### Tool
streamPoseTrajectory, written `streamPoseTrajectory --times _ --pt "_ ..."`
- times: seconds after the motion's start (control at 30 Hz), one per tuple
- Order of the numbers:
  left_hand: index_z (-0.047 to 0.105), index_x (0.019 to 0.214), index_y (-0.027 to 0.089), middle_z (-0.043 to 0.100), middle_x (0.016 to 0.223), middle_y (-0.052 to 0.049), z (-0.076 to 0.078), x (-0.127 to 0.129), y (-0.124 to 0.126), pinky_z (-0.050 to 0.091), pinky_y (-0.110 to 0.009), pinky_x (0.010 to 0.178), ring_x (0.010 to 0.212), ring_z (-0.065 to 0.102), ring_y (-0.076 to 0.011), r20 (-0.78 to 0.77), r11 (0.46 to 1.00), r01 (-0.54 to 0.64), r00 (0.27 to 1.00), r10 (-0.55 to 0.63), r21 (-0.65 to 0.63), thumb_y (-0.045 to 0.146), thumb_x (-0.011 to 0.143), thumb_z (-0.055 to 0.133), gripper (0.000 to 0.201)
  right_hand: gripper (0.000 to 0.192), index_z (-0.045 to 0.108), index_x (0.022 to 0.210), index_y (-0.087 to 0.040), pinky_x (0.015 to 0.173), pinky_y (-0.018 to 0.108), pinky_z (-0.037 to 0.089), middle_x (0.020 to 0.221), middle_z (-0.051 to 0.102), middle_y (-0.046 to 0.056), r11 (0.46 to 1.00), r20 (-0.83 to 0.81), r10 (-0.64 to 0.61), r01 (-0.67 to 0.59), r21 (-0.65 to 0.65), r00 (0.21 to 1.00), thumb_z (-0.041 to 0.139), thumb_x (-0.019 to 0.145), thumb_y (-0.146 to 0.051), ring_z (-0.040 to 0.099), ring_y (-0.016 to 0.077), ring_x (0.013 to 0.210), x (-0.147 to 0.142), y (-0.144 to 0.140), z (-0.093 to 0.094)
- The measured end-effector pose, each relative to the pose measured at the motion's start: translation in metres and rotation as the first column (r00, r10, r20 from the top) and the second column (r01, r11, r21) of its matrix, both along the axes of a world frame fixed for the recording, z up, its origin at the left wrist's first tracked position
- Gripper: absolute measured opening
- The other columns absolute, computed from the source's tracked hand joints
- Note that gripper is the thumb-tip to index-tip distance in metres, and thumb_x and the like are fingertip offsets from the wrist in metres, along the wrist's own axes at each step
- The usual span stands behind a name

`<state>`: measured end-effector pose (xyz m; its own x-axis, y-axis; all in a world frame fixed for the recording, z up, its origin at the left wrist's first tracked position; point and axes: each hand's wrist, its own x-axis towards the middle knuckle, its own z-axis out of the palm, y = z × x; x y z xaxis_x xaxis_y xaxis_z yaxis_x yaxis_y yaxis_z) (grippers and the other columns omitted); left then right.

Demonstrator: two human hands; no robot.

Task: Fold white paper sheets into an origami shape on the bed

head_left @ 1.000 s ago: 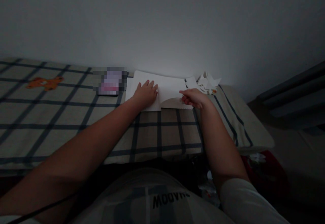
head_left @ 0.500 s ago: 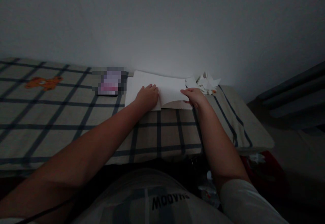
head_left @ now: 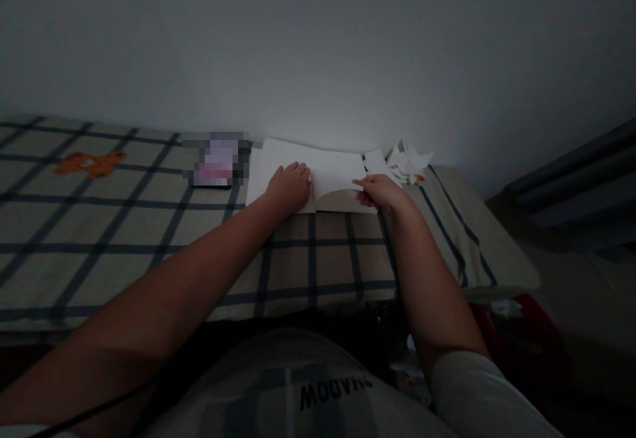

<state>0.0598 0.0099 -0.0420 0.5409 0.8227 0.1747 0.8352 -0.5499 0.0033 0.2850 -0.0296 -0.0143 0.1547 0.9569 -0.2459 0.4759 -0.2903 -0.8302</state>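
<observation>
An open white book lies on the plaid bed cover against the wall. My left hand presses flat on the book's left page with fingers spread. My right hand pinches the right edge of a page, which curls up off the book. A small pile of white paper scraps sits just right of the book, behind my right hand.
A blurred phone-like object lies left of the book. An orange bear print marks the cover at far left. The bed's right edge drops to a dim floor with a red object. A plain wall rises behind.
My right hand has shifted its hold along the page edge, and the page has curled and lifted slightly. My left hand stays pressed on the left page.
</observation>
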Motion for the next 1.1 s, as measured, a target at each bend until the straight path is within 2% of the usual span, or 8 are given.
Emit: streamPoseTrajectory --times 0.3,0.47,0.57,0.7,0.8,0.9,1.03,1.1 --pt "0.052 0.134 0.008 0.051 0.146 -0.018 0.004 0.001 -0.001 0.041 -0.048 0.107 0.136 0.044 -0.0287 -0.039 1.0 -0.002 0.999 0.002 -0.007 0.025 0.1 0.03 0.044 0.036 0.053 0.061 -0.015 0.04 0.019 0.038 0.048 0.055 -0.002 0.999 -0.001 -0.047 0.047 -0.01 0.999 0.055 0.096 -0.02 0.047 0.0055 0.037 0.004 -0.004 0.001" --pt "0.055 0.131 0.01 0.053 0.144 -0.017 0.004 0.002 -0.004 0.04 -0.049 0.107 0.134 0.046 -0.0281 -0.02 1.0 -0.015 1.0 0.015 0.017 0.023 0.1 0.03 0.042 0.031 0.057 0.07 -0.015 0.036 0.017 0.034 0.047 0.055 -0.002 0.997 -0.224 -0.077 0.069 -0.044 0.972 0.057 0.095 -0.032 0.046 0.0056 0.036 0.004 -0.006 0.003" --pt "0.063 0.118 0.011 0.062 0.13 -0.015 0.004 0.002 -0.006 0.045 -0.044 0.102 0.125 0.053 -0.0264 -0.026 0.999 -0.002 1.0 0.004 0.051 0.021 0.099 0.031 0.039 0.024 0.059 0.074 -0.014 0.035 0.016 0.033 0.049 0.055 -0.003 0.995 -0.342 -0.053 0.021 -0.097 0.938 0.061 0.092 -0.03 0.046 0.0051 0.036 0.005 -0.006 0.004" --pt "0.067 0.101 0.013 0.069 0.111 -0.012 0.003 0.001 -0.01 0.051 -0.034 0.084 0.107 0.063 -0.0238 -0.047 0.998 0.01 0.999 -0.007 0.062 0.016 0.096 0.035 0.033 0.021 0.055 0.07 -0.015 0.033 0.016 0.031 0.048 0.055 -0.002 0.993 -0.379 -0.08 0.04 -0.111 0.922 0.057 0.091 -0.018 0.045 0.0053 0.035 0.008 -0.004 0.004" --pt "0.065 0.106 0.01 0.067 0.115 -0.014 0.002 0.0 -0.015 0.05 -0.037 0.089 0.112 0.061 -0.0255 -0.035 0.995 0.051 0.998 -0.048 0.086 0.02 0.098 0.033 0.035 0.024 0.052 0.069 -0.016 0.033 0.017 0.031 0.049 0.056 -0.001 0.99 -0.348 -0.127 0.095 -0.106 0.929 0.053 0.092 -0.019 0.045 0.0064 0.035 0.009 -0.001 0.001" --pt "0.06 0.119 0.009 0.063 0.126 -0.017 0.002 -0.002 -0.021 0.046 -0.043 0.099 0.123 0.055 -0.0273 -0.029 0.994 0.072 0.997 -0.07 0.076 0.024 0.1 0.029 0.039 0.019 0.055 0.076 -0.016 0.035 0.017 0.036 0.057 0.06 0.001 0.988 -0.35 -0.15 0.128 -0.084 0.924 0.055 0.093 -0.026 0.049 0.0078 0.04 0.008 -0.001 0.0" --pt "0.055 0.13 0.006 0.056 0.138 -0.02 0.001 -0.001 -0.023 0.043 -0.048 0.105 0.132 0.048 -0.0296 -0.037 0.998 0.061 0.998 -0.06 0.029 0.024 0.101 0.027 0.044 0.005 0.062 0.084 -0.015 0.042 0.018 0.045 0.075 0.065 0.002 0.99 -0.371 -0.143 0.135 -0.047 0.917 0.061 0.088 -0.018 0.057 0.0089 0.054 0.007 -0.002 0.0" --pt "0.053 0.132 0.005 0.053 0.143 -0.02 0.0 -0.001 -0.023 0.042 -0.05 0.106 0.135 0.046 -0.0308 -0.03 0.999 0.05 0.998 -0.049 0.023 0.023 0.101 0.026 0.045 0.004 0.062 0.082 -0.015 0.044 0.019 0.048 0.077 0.065 0.003 0.989 -0.345 -0.148 0.137 -0.058 0.927 0.062 0.086 -0.017 0.058 0.0098 0.058 0.007 -0.002 -0.002"
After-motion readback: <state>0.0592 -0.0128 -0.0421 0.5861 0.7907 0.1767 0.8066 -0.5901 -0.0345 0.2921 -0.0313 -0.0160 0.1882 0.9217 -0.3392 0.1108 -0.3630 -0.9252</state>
